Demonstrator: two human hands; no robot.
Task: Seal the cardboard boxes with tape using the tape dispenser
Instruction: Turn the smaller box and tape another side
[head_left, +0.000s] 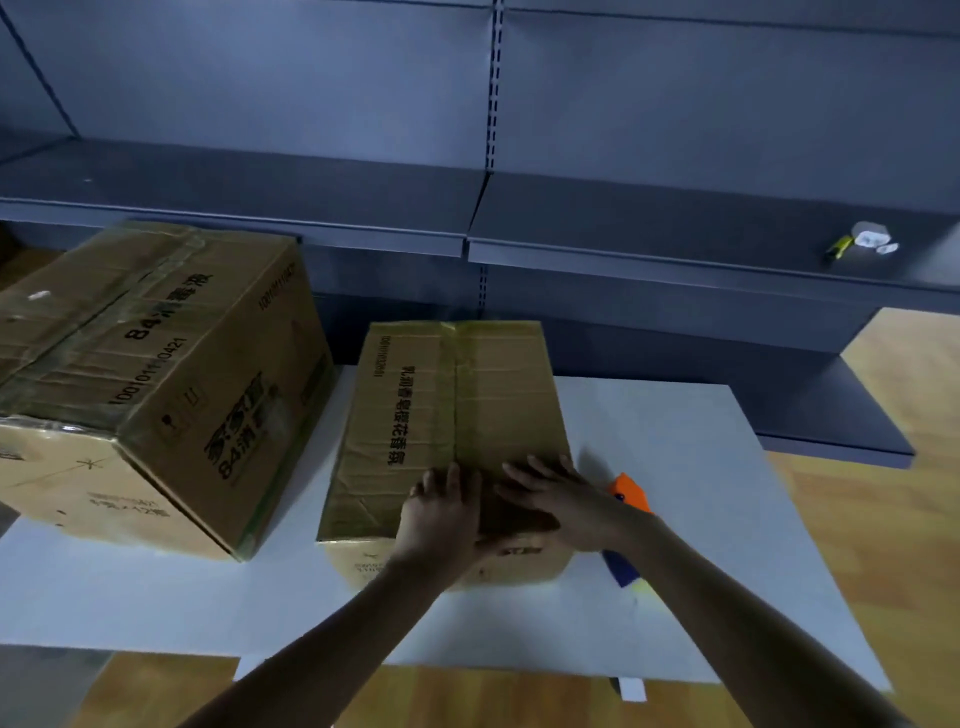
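A small cardboard box (415, 415) with black print lies on the white table (675, 467), with a strip of tape running along its centre seam. My left hand (441, 509) and my right hand (561, 499) both rest flat on the near end of its top, fingers spread, on either side of the seam. An orange and blue tape dispenser (631, 493) lies on the table just right of the box, mostly hidden behind my right wrist. A larger cardboard box (156, 374), taped across its top, stands to the left.
Grey metal shelving (623, 218) runs behind the table, with a few small white and yellow items (862, 243) on the right shelf. Wooden floor (883, 519) shows to the right and below the table's near edge.
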